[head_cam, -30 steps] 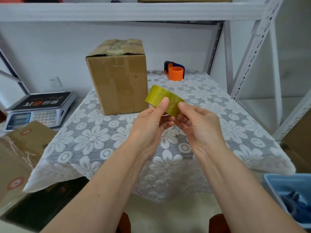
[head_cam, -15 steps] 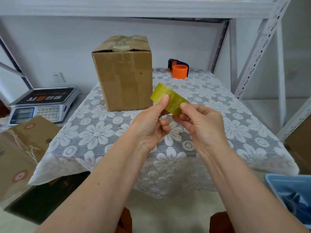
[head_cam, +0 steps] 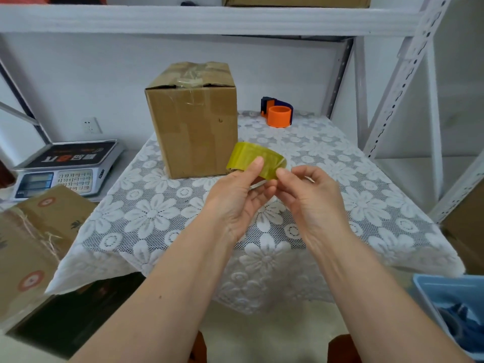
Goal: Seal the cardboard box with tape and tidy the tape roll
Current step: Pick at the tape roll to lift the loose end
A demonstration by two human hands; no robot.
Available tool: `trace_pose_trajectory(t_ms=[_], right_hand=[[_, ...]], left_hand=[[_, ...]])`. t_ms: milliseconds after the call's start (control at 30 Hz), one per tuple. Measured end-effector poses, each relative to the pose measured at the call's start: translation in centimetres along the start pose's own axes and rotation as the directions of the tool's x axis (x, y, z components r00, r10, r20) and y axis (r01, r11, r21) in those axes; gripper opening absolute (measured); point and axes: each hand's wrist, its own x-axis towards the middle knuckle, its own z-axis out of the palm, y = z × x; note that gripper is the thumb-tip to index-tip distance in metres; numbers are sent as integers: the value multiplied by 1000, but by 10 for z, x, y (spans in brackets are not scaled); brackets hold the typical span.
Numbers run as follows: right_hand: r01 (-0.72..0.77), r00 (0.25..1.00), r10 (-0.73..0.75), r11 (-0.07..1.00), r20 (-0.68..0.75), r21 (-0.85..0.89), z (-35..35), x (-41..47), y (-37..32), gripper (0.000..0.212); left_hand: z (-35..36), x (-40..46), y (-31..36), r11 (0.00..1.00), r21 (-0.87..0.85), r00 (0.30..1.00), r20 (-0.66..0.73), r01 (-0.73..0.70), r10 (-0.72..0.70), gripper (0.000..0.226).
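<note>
Left hand (head_cam: pixel 237 197) grips the yellow tape roll (head_cam: pixel 251 159), thumb on its outer face, fingers curled under. Right hand (head_cam: pixel 311 195) pinches at the roll's right edge, thumb tip on the tape; probably picking for the free end. Roll is held in the air above the lace tablecloth (head_cam: pixel 340 205), just in front of the cardboard box (head_cam: pixel 193 127). Looks light and rigid, with a slick film surface; hold by the core and rim, peel from the loose end. Orange dispenser (head_cam: pixel 279 115) sits behind.
</note>
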Motion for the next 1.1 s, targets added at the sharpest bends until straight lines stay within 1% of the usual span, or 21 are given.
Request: trace_pose_trajectory(t_ms=[133,200,267,333,433,500,600,700,767,933,1100], right_hand=[[34,998,-39,993,-46,-111,0,-2,2,23],[57,994,-70,989,-88,-137,0,-2,0,16],[93,985,-116,980,-126,-175,-1,-2,-3,10],[118,979,-147,975,-144,-188,-1,-3,-4,8],[154,970,-188,966,-152,-210,0,-4,-6,8],[161,969,-200,956,-146,-244,0,-4,-7,8],[146,972,-190,949,-137,-278,-1,-1,-8,7],[122,980,-162,947,-114,-299,0,-1,-7,12],[118,986,-150,941,-77,-316,1,-1,-6,17],[156,988,-150,912,44,-378,-2,0,-6,26],[145,989,-132,929,62,-341,-3,-1,-6,21]], left_hand=[[4,-1,-4,1000,3,999,46,-26,26,12],[6,-2,-5,999,11,997,71,-38,38,9],[7,-2,-6,996,64,995,77,-67,62,7],[7,-2,-7,988,117,992,80,-101,92,10],[7,-3,-8,985,131,992,68,-116,108,18],[6,-3,-9,980,152,991,48,-130,124,13],[6,-3,-10,957,237,986,4,-164,168,7],[6,-3,-11,918,348,974,-44,-192,221,8],[5,-3,-12,897,392,968,-55,-206,246,10],[4,-3,-6,899,379,971,-9,-218,239,17],[2,-2,-4,904,376,977,15,-202,212,20]])
